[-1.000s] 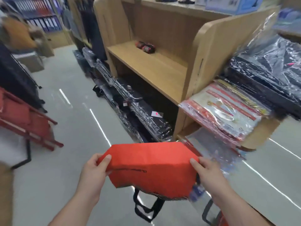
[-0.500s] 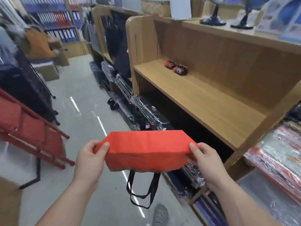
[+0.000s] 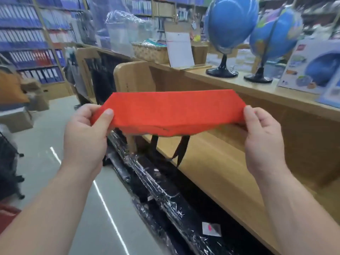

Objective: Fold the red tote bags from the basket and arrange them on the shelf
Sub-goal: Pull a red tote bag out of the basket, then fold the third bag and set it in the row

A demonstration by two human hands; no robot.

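Lifted since the earlier frame, the folded red tote bag point(image 3: 171, 111) now hangs higher, across the left end of the shelf point(image 3: 217, 162).
Left hand point(image 3: 86, 135) pinches the bag's left end, thumb on top and fingers curled beneath; the bag stretches flat between both hands, held in the air above the front edge of the shelf's lower board, and its black handles point(image 3: 181, 148) dangle below its middle. Right hand point(image 3: 263, 140) pinches the right end the same way, well apart from the left. Below, film-wrapped black goods point(image 3: 165, 196) lie along the bottom tier. On the shelf's top board stand a wicker basket point(image 3: 149, 53) near its left end, then a blue globe point(image 3: 228, 24), a second globe point(image 3: 274, 37), and a printed box point(image 3: 312, 67) at the right.
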